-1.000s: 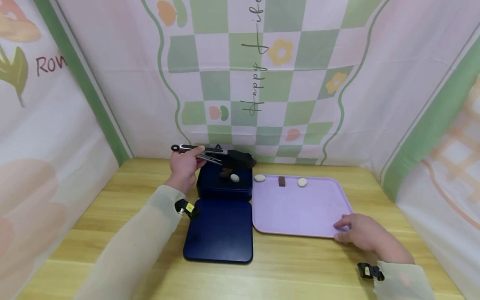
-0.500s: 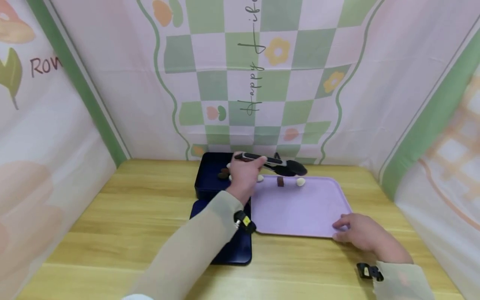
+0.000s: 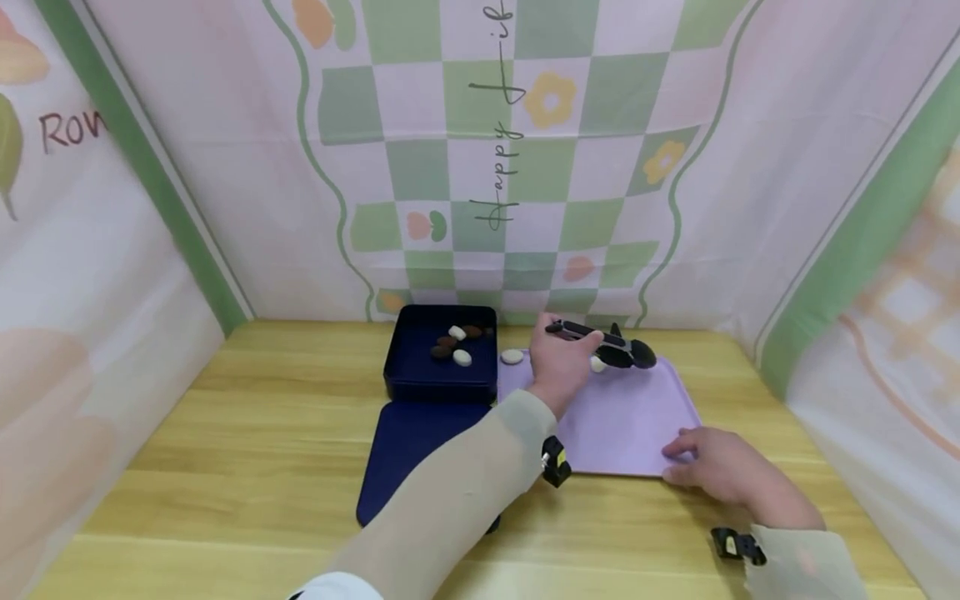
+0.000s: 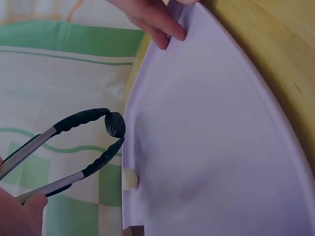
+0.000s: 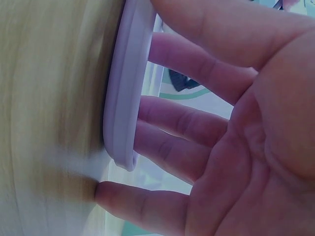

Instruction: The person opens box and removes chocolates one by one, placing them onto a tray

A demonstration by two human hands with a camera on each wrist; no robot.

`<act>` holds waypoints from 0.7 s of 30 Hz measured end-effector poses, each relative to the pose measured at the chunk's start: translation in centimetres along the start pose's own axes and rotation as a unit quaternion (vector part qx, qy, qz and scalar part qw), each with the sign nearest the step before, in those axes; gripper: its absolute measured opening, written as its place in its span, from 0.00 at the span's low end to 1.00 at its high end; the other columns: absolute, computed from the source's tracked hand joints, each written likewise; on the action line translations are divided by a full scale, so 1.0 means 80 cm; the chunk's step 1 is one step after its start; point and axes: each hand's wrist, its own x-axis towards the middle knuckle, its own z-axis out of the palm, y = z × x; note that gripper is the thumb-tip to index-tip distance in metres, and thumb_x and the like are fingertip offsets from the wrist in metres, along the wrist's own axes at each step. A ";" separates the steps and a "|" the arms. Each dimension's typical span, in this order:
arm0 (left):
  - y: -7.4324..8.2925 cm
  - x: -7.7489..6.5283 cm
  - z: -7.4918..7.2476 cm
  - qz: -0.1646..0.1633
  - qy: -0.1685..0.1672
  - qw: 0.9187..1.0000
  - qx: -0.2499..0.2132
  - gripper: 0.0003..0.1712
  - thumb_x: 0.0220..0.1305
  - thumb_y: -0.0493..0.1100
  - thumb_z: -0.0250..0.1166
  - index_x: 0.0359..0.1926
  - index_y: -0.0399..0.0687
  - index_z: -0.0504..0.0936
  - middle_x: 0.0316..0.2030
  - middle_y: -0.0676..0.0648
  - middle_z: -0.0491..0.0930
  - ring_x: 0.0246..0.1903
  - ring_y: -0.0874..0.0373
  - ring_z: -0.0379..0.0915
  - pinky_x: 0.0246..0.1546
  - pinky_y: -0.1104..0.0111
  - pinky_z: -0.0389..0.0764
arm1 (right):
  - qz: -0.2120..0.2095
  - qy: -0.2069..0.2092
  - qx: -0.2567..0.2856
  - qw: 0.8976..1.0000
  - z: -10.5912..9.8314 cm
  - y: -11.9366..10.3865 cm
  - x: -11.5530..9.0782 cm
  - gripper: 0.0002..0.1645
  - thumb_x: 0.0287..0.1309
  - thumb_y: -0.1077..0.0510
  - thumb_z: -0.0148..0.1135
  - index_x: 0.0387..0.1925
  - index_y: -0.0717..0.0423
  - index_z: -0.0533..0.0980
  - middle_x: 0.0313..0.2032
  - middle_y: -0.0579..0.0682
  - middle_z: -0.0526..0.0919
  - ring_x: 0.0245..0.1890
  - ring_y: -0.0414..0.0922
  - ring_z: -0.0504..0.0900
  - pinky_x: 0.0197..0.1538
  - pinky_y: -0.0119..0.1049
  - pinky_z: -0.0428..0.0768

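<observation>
Navy plastic first: a flat lid [image 3: 412,442] lies on the table [image 3: 247,442], and behind it, near the table's back edge, stands an open box [image 3: 441,390]. Rightward, the left hand [image 3: 558,358] grips a pair of tongs [image 4: 74,121] by the handles, tips almost together over the back edge of a lilac tray [image 3: 626,425]; I can make out nothing between them. They should be light and springy, best held mid-handle. The tray looks stiff but light, likely to skid, so its rim is the place to steady it; the right hand [image 3: 712,465] rests at its near right corner, fingers extended.

Counting rightward: one lid; one box with two pale nubs [image 3: 462,357] and at least three brown lumps [image 3: 441,352]; on the tray's back edge, one white oval [image 3: 512,357], one brown block [image 4: 134,231], one cream piece [image 4: 130,179]; one pair of tongs.
</observation>
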 end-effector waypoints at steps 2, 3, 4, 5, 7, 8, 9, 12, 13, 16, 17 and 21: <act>-0.002 -0.003 0.004 0.007 -0.002 1.000 -0.009 0.24 0.48 0.35 0.80 0.38 0.51 0.71 0.33 0.54 0.79 0.33 0.61 0.80 0.32 0.69 0.82 | -0.001 0.000 -0.002 1.000 0.000 -0.001 0.001 0.22 0.52 0.48 0.74 0.44 0.59 0.85 0.56 0.76 0.73 0.57 0.76 0.69 0.58 0.70 0.64; -0.002 -0.004 0.005 0.011 -0.003 1.000 -0.009 0.25 0.48 0.35 0.80 0.38 0.52 0.71 0.34 0.54 0.79 0.33 0.62 0.80 0.31 0.70 0.82 | -0.001 -0.001 -0.002 1.000 0.000 -0.002 0.001 0.22 0.52 0.48 0.74 0.44 0.59 0.85 0.56 0.76 0.73 0.57 0.75 0.69 0.58 0.70 0.64; -0.003 -0.006 0.006 0.017 -0.004 1.000 -0.006 0.26 0.47 0.35 0.80 0.38 0.52 0.71 0.35 0.54 0.78 0.34 0.62 0.79 0.31 0.70 0.82 | -0.001 -0.002 -0.002 1.000 0.000 -0.003 0.002 0.22 0.52 0.48 0.74 0.44 0.59 0.85 0.56 0.76 0.73 0.57 0.75 0.69 0.58 0.70 0.63; -0.003 -0.007 0.006 0.021 -0.006 1.000 -0.005 0.27 0.47 0.36 0.81 0.39 0.52 0.70 0.36 0.54 0.77 0.34 0.62 0.79 0.31 0.71 0.82 | -0.002 -0.003 -0.002 1.000 0.001 -0.003 0.002 0.22 0.52 0.48 0.74 0.44 0.59 0.85 0.57 0.76 0.73 0.57 0.75 0.69 0.58 0.70 0.63; -0.004 -0.011 0.007 0.028 -0.010 1.000 0.003 0.28 0.47 0.38 0.81 0.39 0.54 0.70 0.37 0.54 0.76 0.34 0.62 0.78 0.30 0.71 0.82 | -0.003 -0.004 -0.002 1.000 0.002 -0.004 0.003 0.22 0.52 0.48 0.74 0.44 0.58 0.85 0.57 0.75 0.73 0.58 0.75 0.69 0.59 0.70 0.63; -0.004 -0.012 0.007 0.031 -0.011 0.999 0.010 0.28 0.47 0.39 0.81 0.39 0.55 0.69 0.38 0.55 0.75 0.34 0.63 0.78 0.30 0.71 0.82 | -0.003 -0.004 -0.002 1.000 0.002 -0.004 0.003 0.22 0.52 0.48 0.74 0.44 0.58 0.85 0.57 0.75 0.73 0.58 0.75 0.69 0.59 0.70 0.63; -0.004 -0.013 0.006 0.035 -0.012 0.999 0.013 0.28 0.47 0.39 0.82 0.39 0.55 0.69 0.38 0.55 0.75 0.34 0.63 0.78 0.30 0.71 0.82 | -0.003 -0.004 -0.002 1.000 0.002 -0.005 0.004 0.22 0.52 0.48 0.74 0.44 0.58 0.85 0.57 0.75 0.73 0.58 0.75 0.69 0.58 0.70 0.63; -0.003 -0.015 0.005 0.041 -0.015 0.999 0.015 0.28 0.47 0.39 0.82 0.39 0.56 0.69 0.37 0.55 0.75 0.32 0.62 0.78 0.29 0.70 0.82 | -0.001 -0.005 -0.002 1.000 0.002 -0.004 0.004 0.23 0.52 0.47 0.74 0.44 0.58 0.85 0.57 0.75 0.73 0.58 0.75 0.68 0.58 0.70 0.63; -0.003 -0.015 0.005 0.044 -0.016 0.999 0.011 0.28 0.47 0.39 0.82 0.39 0.55 0.69 0.37 0.55 0.76 0.32 0.62 0.78 0.29 0.70 0.82 | 0.000 -0.004 -0.002 1.000 0.002 -0.004 0.004 0.22 0.52 0.48 0.74 0.44 0.58 0.85 0.57 0.75 0.73 0.58 0.75 0.68 0.58 0.70 0.63; 0.000 -0.013 0.004 0.047 -0.015 0.999 -0.002 0.28 0.46 0.37 0.82 0.40 0.53 0.70 0.37 0.55 0.76 0.34 0.62 0.79 0.32 0.70 0.82 | 0.003 -0.006 -0.002 1.000 0.002 -0.002 0.004 0.22 0.51 0.48 0.75 0.44 0.59 0.85 0.57 0.76 0.73 0.58 0.75 0.69 0.59 0.69 0.64; 0.002 -0.012 0.003 0.047 -0.014 0.999 -0.007 0.28 0.46 0.37 0.82 0.40 0.52 0.70 0.36 0.54 0.77 0.34 0.62 0.79 0.33 0.71 0.82 | 0.005 -0.008 -0.001 1.000 0.002 -0.001 0.004 0.22 0.52 0.48 0.75 0.44 0.59 0.85 0.57 0.76 0.73 0.58 0.75 0.69 0.59 0.69 0.64; 0.013 -0.009 -0.002 0.030 -0.019 0.999 -0.019 0.31 0.48 0.38 0.81 0.49 0.48 0.72 0.36 0.54 0.78 0.35 0.62 0.79 0.36 0.71 0.82 | 0.008 -0.012 -0.006 1.000 0.000 0.001 0.004 0.22 0.52 0.48 0.74 0.44 0.59 0.85 0.56 0.76 0.73 0.58 0.75 0.69 0.59 0.69 0.64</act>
